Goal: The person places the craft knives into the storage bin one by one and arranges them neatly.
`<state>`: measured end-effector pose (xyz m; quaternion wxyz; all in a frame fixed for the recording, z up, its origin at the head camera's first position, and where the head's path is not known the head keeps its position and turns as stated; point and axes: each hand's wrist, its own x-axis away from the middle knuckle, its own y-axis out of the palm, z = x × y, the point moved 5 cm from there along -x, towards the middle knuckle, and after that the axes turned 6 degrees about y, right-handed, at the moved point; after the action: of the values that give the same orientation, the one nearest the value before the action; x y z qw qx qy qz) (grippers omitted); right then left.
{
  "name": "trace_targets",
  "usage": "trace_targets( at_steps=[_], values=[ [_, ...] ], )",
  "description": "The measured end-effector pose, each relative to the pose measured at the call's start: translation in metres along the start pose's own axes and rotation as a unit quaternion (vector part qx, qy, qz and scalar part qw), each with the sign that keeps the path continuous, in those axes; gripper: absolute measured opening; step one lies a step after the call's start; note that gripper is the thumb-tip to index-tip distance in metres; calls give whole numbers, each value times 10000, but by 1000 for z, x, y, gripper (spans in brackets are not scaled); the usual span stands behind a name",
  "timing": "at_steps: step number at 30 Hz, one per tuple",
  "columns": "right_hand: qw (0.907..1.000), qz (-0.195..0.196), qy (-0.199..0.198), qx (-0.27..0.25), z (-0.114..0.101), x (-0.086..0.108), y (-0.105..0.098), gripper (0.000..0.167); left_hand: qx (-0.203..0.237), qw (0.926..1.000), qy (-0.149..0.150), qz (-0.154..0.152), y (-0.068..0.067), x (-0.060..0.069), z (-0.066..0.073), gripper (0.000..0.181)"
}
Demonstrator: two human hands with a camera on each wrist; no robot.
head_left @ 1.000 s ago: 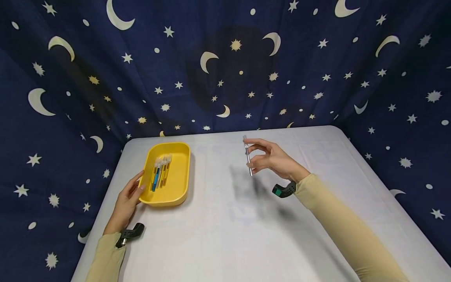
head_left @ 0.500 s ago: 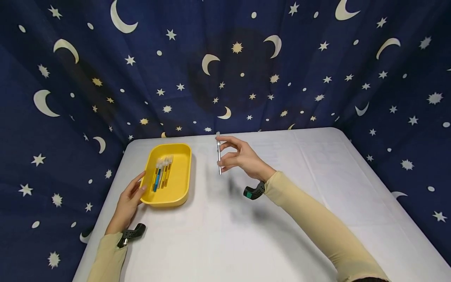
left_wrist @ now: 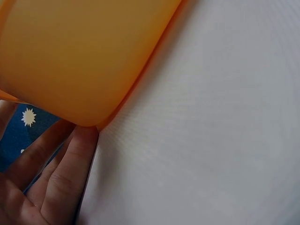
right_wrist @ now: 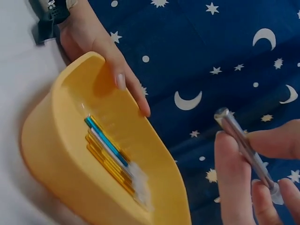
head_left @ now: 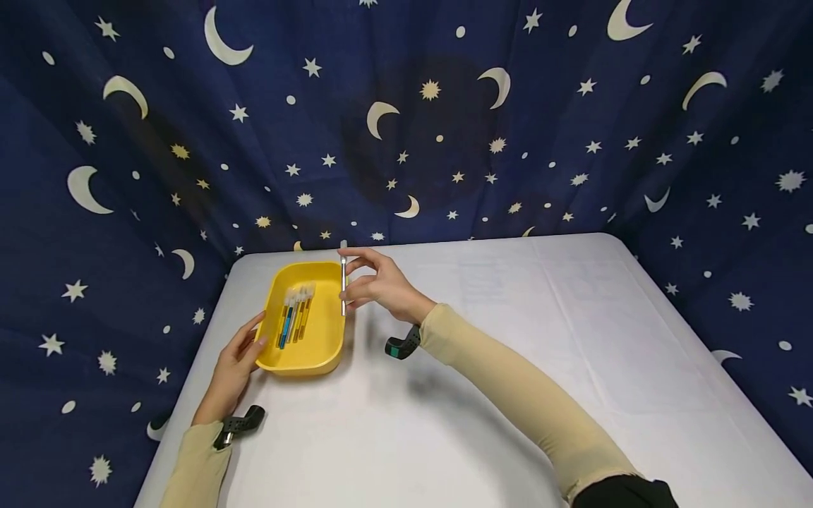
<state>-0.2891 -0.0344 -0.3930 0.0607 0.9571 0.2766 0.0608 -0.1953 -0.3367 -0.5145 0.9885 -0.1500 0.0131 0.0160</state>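
My right hand [head_left: 387, 288] pinches a slim silver craft knife [head_left: 344, 279], with a clear cap at its upper end, between thumb and fingertips. It holds the knife upright over the right rim of a yellow plastic tray [head_left: 327, 321]. Inside the tray lie several similar capped craft knives [head_left: 295, 314], gold, blue and silver, side by side on the left. At the tray's left edge my left hand [head_left: 231, 363] grips the rim; the right wrist view shows its thumb [right_wrist: 121, 80] over the inside of the wall. Some left fingers [left_wrist: 70, 173] touch the tray's outside.
The tray stands on the left of a white-covered table [head_left: 483, 423]. A dark blue curtain [head_left: 432, 162] with moons and stars hangs behind and at both sides. Each wrist wears a black camera mount, such as the left mount [head_left: 244, 420].
My right hand has carried the silver craft knife leftward from the table's middle to the tray's right rim. The left hand and the tray have stayed put.
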Motion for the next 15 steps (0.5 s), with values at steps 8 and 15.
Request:
trace_targets(
  at_steps=[8,15],
  values=[
    [9990,242,209,-297,16,-35,33,79,34,9999,82,65,0,0,1,62],
    [9969,546,417,-375,38,-63,56,77,158,9997,148,71,0,1,0,62]
  ],
)
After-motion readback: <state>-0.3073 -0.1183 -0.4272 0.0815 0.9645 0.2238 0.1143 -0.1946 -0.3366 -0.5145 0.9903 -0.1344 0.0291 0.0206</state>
